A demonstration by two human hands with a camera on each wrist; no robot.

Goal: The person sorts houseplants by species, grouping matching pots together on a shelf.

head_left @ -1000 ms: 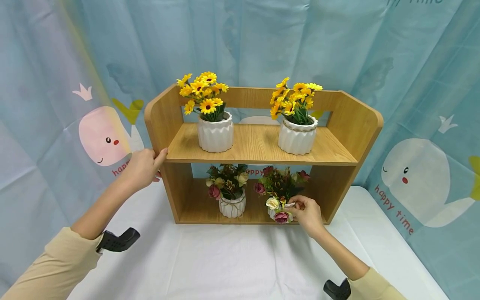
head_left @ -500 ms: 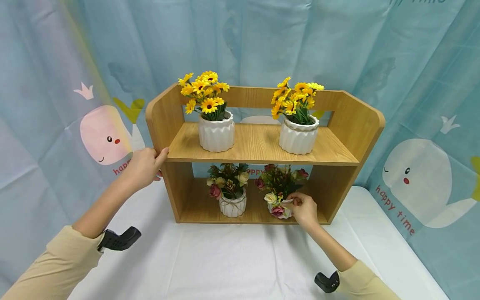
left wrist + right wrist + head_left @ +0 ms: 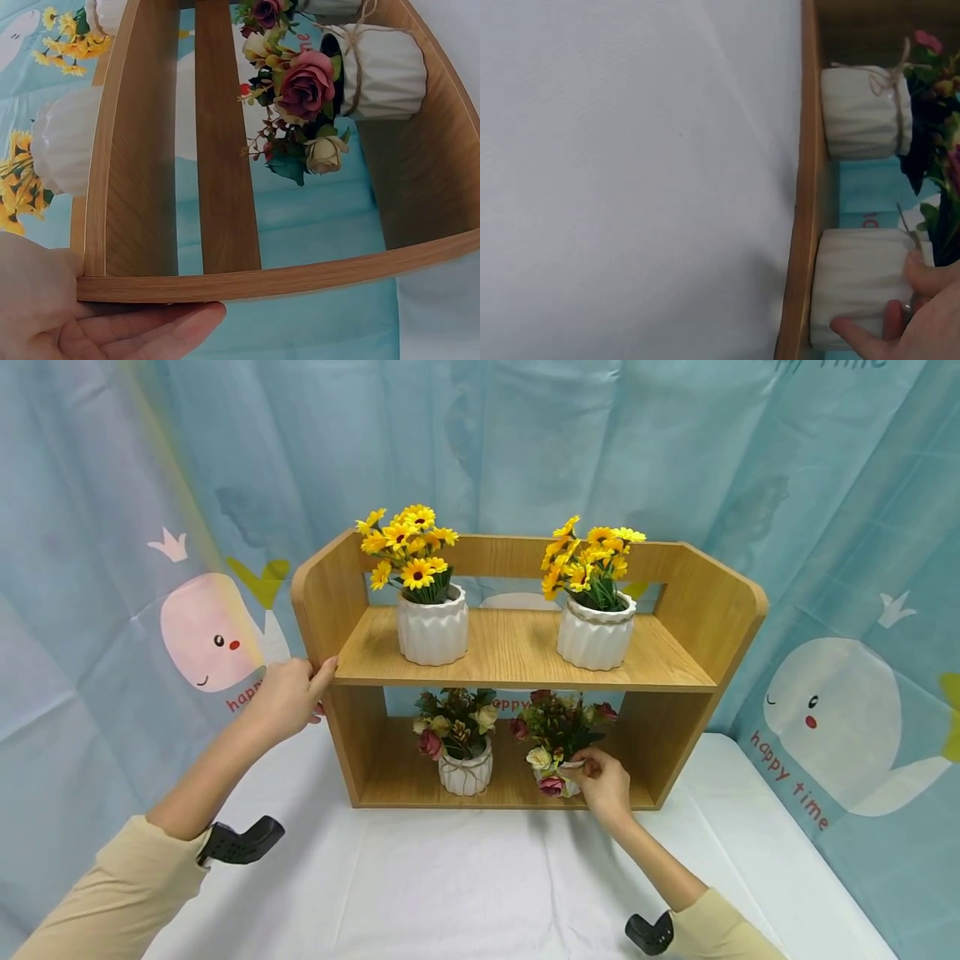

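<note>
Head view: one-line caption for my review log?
Left hand grips the wooden shelf edge; right hand holds a white flowerpot on its lower level.

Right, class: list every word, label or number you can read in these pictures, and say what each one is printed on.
"happy time": red letters on the curtain, under the right whale.
"happy", partly cut off by the shelf: on the curtain between the lower pots.
"hap...", mostly hidden by the left hand: under the left whale.
Top-edge lettering: cropped, unreadable.
</note>
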